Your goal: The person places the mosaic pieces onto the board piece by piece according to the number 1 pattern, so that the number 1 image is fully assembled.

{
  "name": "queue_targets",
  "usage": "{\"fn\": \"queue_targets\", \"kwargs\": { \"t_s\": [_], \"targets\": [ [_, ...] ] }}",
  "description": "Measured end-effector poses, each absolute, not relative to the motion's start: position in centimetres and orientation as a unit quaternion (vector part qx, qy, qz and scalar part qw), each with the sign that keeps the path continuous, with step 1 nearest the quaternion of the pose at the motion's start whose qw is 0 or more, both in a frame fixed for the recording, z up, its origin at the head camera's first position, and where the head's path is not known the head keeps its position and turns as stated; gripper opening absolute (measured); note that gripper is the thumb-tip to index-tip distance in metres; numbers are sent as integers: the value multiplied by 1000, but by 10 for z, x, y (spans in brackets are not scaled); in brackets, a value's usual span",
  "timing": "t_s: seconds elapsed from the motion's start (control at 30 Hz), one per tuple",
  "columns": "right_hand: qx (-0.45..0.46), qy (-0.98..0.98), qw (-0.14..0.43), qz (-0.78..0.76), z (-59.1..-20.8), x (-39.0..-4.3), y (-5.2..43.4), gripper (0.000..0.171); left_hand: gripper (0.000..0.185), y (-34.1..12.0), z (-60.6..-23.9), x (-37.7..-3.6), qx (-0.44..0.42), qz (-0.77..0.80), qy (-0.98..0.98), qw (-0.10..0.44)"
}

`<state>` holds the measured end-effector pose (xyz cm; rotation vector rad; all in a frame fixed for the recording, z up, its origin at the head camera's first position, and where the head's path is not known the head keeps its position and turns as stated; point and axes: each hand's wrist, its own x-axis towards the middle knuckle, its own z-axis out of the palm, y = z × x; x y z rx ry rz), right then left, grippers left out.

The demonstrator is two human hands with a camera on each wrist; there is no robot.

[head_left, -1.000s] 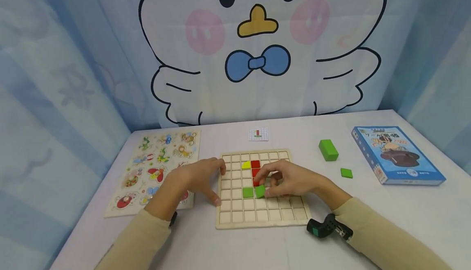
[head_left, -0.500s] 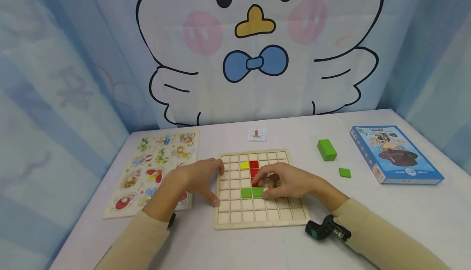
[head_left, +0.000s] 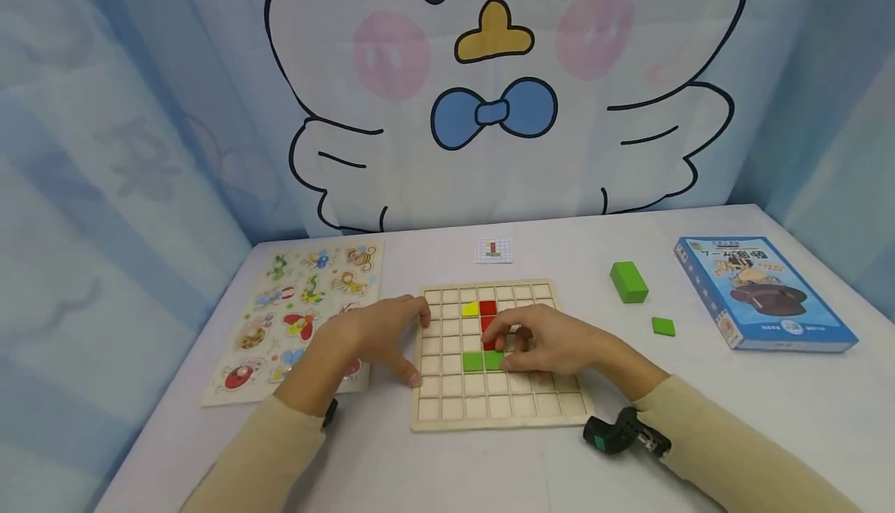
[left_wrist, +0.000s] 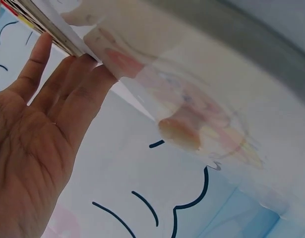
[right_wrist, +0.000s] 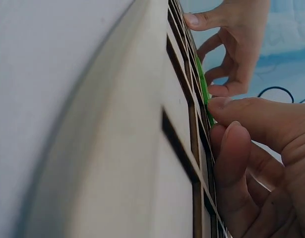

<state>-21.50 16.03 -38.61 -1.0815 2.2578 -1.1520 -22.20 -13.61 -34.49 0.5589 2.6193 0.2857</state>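
Note:
A wooden grid board (head_left: 447, 410) lies on the white table. My right hand (head_left: 555, 336) is over its middle, fingers bent, with thumb and index finger on a green square tile (head_left: 493, 361) that sits flat in a cell. Left of it lies another green tile (head_left: 472, 361). Further up are a yellow piece (head_left: 471, 308) with a slanted side and a column of red tiles (head_left: 487, 308), partly hidden by my fingers. My left hand (head_left: 369, 334) rests against the board's left edge, fingers extended. In the right wrist view, my right thumb (right_wrist: 246, 111) touches the green tile's edge.
Behind the board lies a small grid card (head_left: 493, 249) with a coloured pattern. To the right are a green block (head_left: 628, 282), a loose green tile (head_left: 663, 326) and a blue box (head_left: 765, 291). A picture board (head_left: 241, 334) with insects lies at left.
The green tile under my right hand was tilted and now lies flat and straight beside the other green one. My left hand has stayed at the board's edge.

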Motion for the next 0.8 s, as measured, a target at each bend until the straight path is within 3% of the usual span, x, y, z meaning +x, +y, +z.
{"fn": "queue_targets", "kwargs": {
  "t_s": [0.27, 0.8],
  "targets": [
    [-384, 807, 206, -398, -377, -212, 167, 31, 73, -132, -343, -222, 197, 105, 948, 225],
    [-360, 854, 126, -353, -357, -207, 215, 31, 74, -131, -344, -221, 202, 106, 947, 226]
  ]
}}
